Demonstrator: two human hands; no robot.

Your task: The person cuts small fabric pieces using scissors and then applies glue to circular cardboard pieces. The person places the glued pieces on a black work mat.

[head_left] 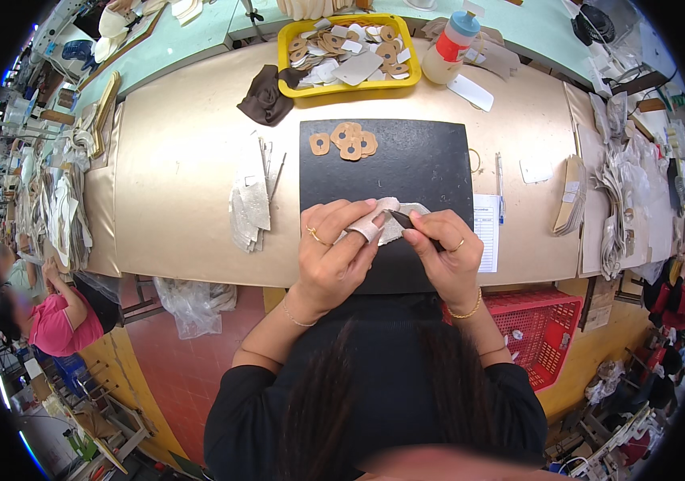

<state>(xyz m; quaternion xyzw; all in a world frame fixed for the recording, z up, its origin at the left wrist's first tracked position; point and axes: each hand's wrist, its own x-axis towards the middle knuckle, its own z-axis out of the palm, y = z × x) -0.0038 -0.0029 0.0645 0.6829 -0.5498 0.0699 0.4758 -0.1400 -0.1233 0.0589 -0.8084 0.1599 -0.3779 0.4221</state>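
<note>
Over the black mat (423,164), my left hand (328,256) grips a pale, shimmery piece of material (368,224), folded over its fingers. My right hand (451,258) is closed around a slim dark pointed tool (401,218), perhaps tweezers, whose tip touches the folded piece. Another part of the pale material (413,210) shows behind the right fingers; whether it is the same piece, I cannot tell. Farther up the mat lie several tan patches (350,149) with dark round centres. To the left of the mat rests a stack of pale cut pieces (249,210).
A yellow tray (350,91) of cut pieces stands at the back, between a dark cloth (265,98) and a blue-capped bottle (451,50). Right of the mat are a printed sheet (486,232) and a pen (500,188). A red crate (547,309) sits below the table.
</note>
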